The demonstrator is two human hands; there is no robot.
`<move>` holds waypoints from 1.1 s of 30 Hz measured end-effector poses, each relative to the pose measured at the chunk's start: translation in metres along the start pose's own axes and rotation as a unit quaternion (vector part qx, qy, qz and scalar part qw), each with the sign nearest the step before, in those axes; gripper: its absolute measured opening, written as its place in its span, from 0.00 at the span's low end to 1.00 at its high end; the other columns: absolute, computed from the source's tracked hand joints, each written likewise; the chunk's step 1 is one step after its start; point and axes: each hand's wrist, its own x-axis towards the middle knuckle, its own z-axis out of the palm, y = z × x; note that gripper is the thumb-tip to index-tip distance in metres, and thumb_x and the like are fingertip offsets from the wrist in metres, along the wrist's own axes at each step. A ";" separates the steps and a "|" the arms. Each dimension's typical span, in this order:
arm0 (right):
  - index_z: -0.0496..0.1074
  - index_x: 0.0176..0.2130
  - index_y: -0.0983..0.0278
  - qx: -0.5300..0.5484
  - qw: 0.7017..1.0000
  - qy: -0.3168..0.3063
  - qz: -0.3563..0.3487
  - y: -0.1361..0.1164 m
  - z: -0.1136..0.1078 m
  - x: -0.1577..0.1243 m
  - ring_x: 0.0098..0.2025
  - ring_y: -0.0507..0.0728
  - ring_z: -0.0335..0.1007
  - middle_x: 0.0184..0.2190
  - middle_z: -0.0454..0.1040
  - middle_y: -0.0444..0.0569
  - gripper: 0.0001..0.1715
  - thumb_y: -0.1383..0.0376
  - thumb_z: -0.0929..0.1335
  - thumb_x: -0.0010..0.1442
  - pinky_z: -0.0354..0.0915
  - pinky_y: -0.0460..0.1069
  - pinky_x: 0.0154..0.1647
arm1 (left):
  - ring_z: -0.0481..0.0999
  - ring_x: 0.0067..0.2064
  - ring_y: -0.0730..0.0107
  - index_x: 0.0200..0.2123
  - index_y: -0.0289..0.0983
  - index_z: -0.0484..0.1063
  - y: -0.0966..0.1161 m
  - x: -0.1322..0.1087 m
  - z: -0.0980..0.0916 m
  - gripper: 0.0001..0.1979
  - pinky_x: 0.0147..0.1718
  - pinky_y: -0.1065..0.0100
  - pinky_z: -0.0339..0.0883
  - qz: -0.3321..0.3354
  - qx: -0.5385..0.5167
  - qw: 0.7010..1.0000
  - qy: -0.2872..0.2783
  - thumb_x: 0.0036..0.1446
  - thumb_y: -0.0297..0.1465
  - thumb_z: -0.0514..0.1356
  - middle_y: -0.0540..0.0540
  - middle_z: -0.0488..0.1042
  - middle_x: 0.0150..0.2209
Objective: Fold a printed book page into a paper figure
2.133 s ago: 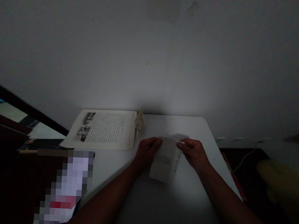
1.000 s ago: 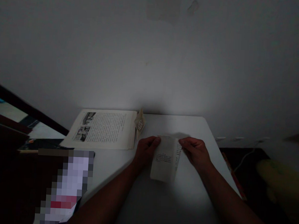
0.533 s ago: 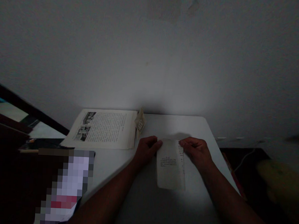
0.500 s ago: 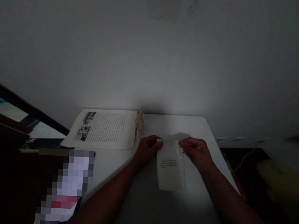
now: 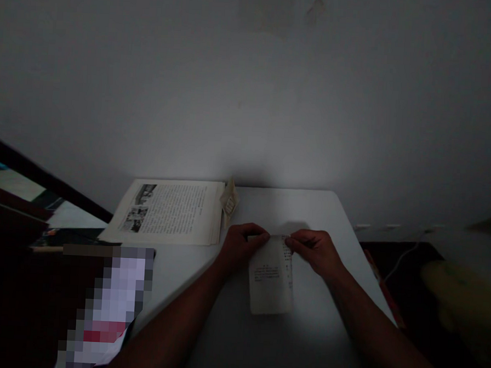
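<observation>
A folded sheet of printed paper [image 5: 269, 289] is held over the white table, its long side running toward me. My left hand [image 5: 244, 245] pinches its far edge near the left corner, thumb on top. At the far right corner my right hand [image 5: 314, 249] grips the same paper between thumb and fingers. Small dark print shows on the middle of the sheet and along its right side. Beyond my left hand stands a small folded paper piece [image 5: 230, 201] with pointed ends, touched by neither hand.
A stack of printed pages [image 5: 173, 213] lies at the table's back left. The white table [image 5: 310, 206] meets a grey wall behind. A pixelated bright object [image 5: 116, 303] is at the lower left. On the right are a cable [image 5: 404, 258] and a blurred yellowish object [image 5: 461, 299].
The folded sheet has shifted a little to the left and turned slightly. My right hand has moved left, closer to my left hand; both still hold the paper.
</observation>
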 end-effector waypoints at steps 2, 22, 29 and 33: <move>0.74 0.25 0.66 0.002 1.000 0.000 -0.003 0.001 0.000 0.000 0.24 0.51 0.67 0.20 0.73 0.46 0.12 0.58 0.71 0.50 0.64 0.47 0.26 | 0.74 0.30 0.70 0.26 0.33 0.74 0.001 0.000 0.001 0.07 0.31 0.70 0.66 -0.002 -0.007 1.000 -0.002 0.48 0.32 0.61 0.48 0.75 0.26; 0.74 0.25 0.65 -0.021 0.998 -0.058 -0.023 -0.002 0.007 -0.003 0.24 0.50 0.64 0.20 0.71 0.43 0.10 0.61 0.70 0.51 0.59 0.46 0.25 | 0.70 0.28 0.74 0.29 0.33 0.75 0.005 0.000 0.002 0.08 0.28 0.73 0.62 0.033 0.032 0.988 -0.148 0.50 0.31 0.59 0.49 0.74 0.25; 0.74 0.21 0.64 0.083 0.992 0.096 0.002 0.000 -0.013 -0.001 0.19 0.49 0.61 0.17 0.70 0.41 0.08 0.63 0.74 0.44 0.56 0.45 0.21 | 0.69 0.25 0.76 0.26 0.32 0.72 0.003 0.001 0.001 0.08 0.26 0.73 0.61 0.001 -0.032 0.992 -0.124 0.49 0.32 0.60 0.50 0.71 0.22; 0.74 0.22 0.64 0.108 0.986 0.124 0.005 0.001 -0.022 0.000 0.19 0.49 0.62 0.17 0.70 0.42 0.07 0.63 0.74 0.44 0.57 0.46 0.20 | 0.68 0.22 0.77 0.25 0.32 0.71 0.001 0.001 0.001 0.07 0.25 0.74 0.61 -0.010 -0.080 0.989 -0.123 0.50 0.31 0.59 0.51 0.69 0.20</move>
